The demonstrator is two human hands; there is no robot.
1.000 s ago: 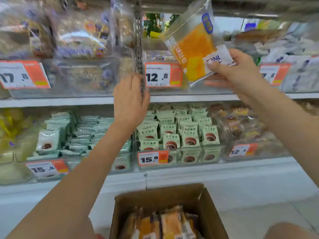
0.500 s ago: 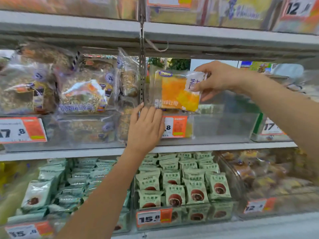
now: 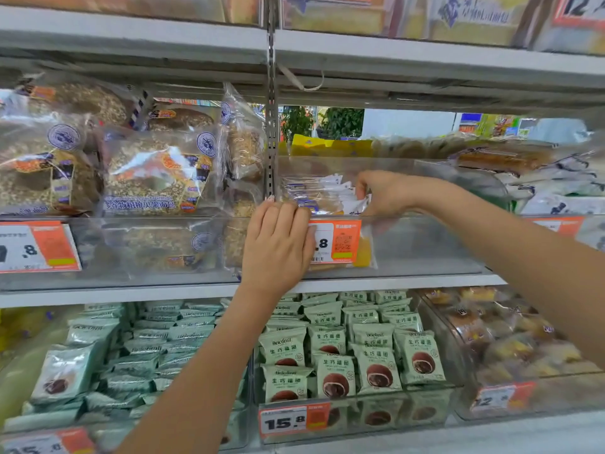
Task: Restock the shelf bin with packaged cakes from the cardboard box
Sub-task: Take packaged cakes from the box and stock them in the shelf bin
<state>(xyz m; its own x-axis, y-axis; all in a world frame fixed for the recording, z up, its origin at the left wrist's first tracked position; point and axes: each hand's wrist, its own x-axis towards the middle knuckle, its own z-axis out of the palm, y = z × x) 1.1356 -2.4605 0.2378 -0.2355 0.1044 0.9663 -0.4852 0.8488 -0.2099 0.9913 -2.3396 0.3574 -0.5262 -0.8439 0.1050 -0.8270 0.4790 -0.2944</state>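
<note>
A clear plastic shelf bin [image 3: 425,244] sits on the middle shelf, with an orange price tag [image 3: 337,240] on its front. Inside its left end stand clear-wrapped yellow cakes [image 3: 314,194]. My right hand [image 3: 383,191] reaches over the bin's front wall and pinches the white end of a cake packet. My left hand [image 3: 278,247] rests flat on the bin's front left corner, fingertips hooked over the rim. The cardboard box is out of view.
Large bagged grain breads [image 3: 157,172] fill the bin to the left. Green snack packets [image 3: 353,348] fill the bins on the shelf below. A metal shelf upright [image 3: 271,93] runs down just left of the bin. Another shelf [image 3: 425,50] hangs close above.
The view has risen from the box to the shelf. My right hand has carried the cake packet from above the bin down into its left end. My left hand has settled on the bin's front.
</note>
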